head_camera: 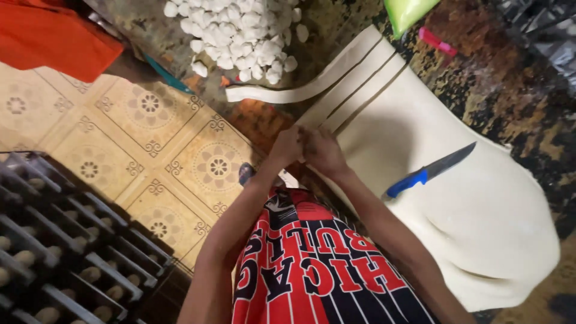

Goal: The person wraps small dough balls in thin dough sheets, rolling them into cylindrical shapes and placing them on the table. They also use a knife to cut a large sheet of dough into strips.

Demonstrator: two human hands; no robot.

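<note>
Working at the bench (516,120) edge, left hand (287,146) and right hand (321,150) meet, fingers pressed together on the near end of a cut dough strip (336,102). Its long axis runs away toward the upper right. Whether anything is pinched cannot be told. The blue-handled knife (429,171) lies right, nearer the right hand.

A sheet of dough (456,204) covers the counter (528,114) at right, a knife (429,172) lying on it. Cut strips (336,78) run toward top centre, beside a heap of dough pieces (240,30). Racks (66,240) fill the lower left.
</note>
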